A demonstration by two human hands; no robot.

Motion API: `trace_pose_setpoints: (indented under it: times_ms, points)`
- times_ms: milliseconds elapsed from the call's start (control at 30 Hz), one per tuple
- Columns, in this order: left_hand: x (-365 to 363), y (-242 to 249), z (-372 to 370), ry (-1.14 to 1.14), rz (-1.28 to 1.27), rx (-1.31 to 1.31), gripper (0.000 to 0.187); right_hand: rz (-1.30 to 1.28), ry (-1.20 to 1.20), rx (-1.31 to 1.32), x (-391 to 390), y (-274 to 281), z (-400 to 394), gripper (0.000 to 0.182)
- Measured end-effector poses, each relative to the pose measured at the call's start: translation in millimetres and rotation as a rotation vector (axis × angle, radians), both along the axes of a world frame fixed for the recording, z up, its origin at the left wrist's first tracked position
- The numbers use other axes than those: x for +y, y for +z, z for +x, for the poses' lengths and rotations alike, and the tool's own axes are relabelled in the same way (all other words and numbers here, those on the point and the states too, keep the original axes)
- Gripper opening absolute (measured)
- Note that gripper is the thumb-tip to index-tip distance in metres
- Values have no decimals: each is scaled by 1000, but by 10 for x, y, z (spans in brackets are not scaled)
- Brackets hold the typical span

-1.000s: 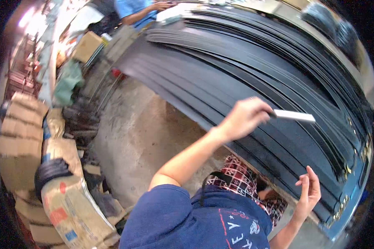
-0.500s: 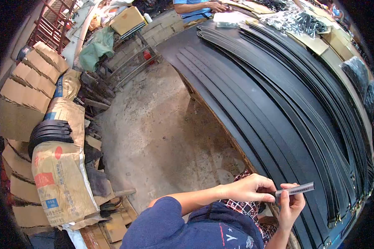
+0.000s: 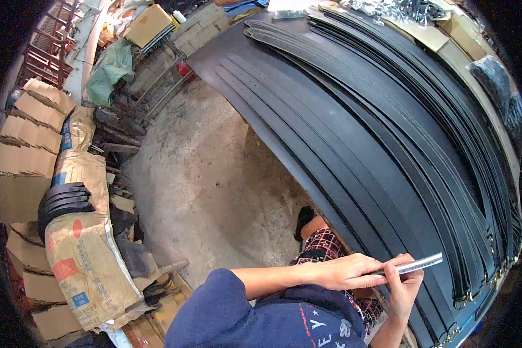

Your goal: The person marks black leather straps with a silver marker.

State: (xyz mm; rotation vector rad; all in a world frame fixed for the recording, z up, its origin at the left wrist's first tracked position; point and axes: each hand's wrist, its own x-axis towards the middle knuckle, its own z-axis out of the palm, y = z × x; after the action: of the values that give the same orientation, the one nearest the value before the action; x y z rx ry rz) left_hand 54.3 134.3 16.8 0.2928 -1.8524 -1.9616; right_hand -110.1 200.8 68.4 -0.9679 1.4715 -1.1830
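Observation:
A silver-grey permanent marker (image 3: 423, 264) is in my right hand (image 3: 402, 283), pinched between thumb and fingers and pointing right. My left hand (image 3: 349, 271) meets its dark left end, fingers pressed together round it; the tip itself is hidden by my fingers. Both hands are over the near edge of a dark table (image 3: 226, 49). Close by, thin black belt straps (image 3: 307, 148) with small holes at the far end lie side by side along that edge.
More black belts (image 3: 383, 124), stacked, run along the table, with metal buckles (image 3: 463, 300) at the near end. Plastic-wrapped pieces (image 3: 388, 10) lie at the back. Leftward, past the concrete floor (image 3: 203, 174), stand cardboard stacks (image 3: 23, 194) and a printed sack (image 3: 87, 261) with black strips (image 3: 66, 198).
My view has shifted, and the table now fills more of it. The marker has turned a little in my hands; my left fingers have straightened along its dark end.

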Motion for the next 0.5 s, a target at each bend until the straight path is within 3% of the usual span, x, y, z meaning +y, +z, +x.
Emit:
trace_pose_setpoints:
  times_ms: [167, 300, 400, 500]
  points:
    - [-173, 44, -272, 74, -62, 23, 34, 50, 7, -40, -176, 51, -275, 7]
    - [-438, 61, -500, 221, -359, -6, 32, 8, -48, 61, -418, 200, -399, 10]
    - [-634, 206, -431, 288, -380, -28, 31, 235, -82, 50, -608, 408, -385, 7]
    - [-769, 354, -188, 274, -303, -99, 31, 229, -18, 63, -785, 478, -245, 6]
